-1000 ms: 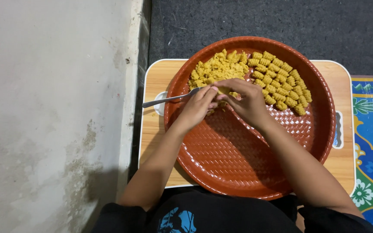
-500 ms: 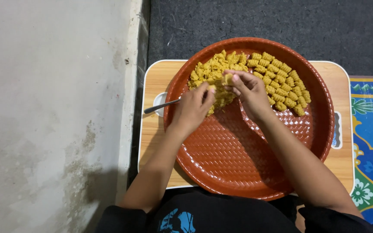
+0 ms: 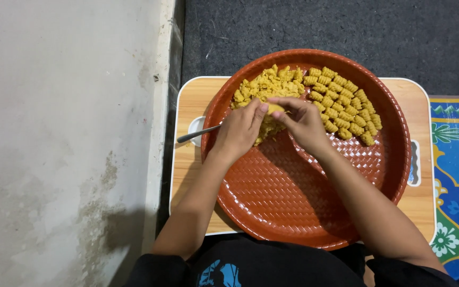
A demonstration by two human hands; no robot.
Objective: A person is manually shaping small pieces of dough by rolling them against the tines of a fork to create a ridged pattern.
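Head view, looking straight down. I have both hands over the far half of a large round reddish-brown plastic tray with a woven-pattern floor [image 3: 293,207].

My left hand [image 3: 240,133] is curled closed around the handle of a thin metal utensil [image 3: 195,135]; the handle sticks out past the tray's left rim, and I cannot tell what kind of head it has because the hand covers that end. The thumb and forefinger of this hand meet a small yellow lump of dough [image 3: 275,108] at its left side.

My right hand [image 3: 303,122] is partly closed, fingertips pinched onto the same lump from the right and above. So the lump is held between both hands, just above the tray floor. I cannot tell whether it touches the loose pile beneath it.

That pile, a heap of rough yellow dough crumbles [image 3: 264,87], lies on the tray's far left part, directly under and beyond my fingers. Just to the right, touching the heap's edge, rows of small ridged yellow dough pieces [image 3: 346,106] lie side by side in a curved band running towards the tray's right rim. The near half of the tray floor is bare.

The tray rests on a low light wooden table with rounded white-edged corners [image 3: 187,175]. A small white round recess [image 3: 194,127] in the table sits just beside the tray's left rim, under the utensil handle. Dark grey carpet [image 3: 320,26] lies beyond, a pale stained wall surface [image 3: 59,133] to the left, and a blue patterned mat [image 3: 458,175] to the right.
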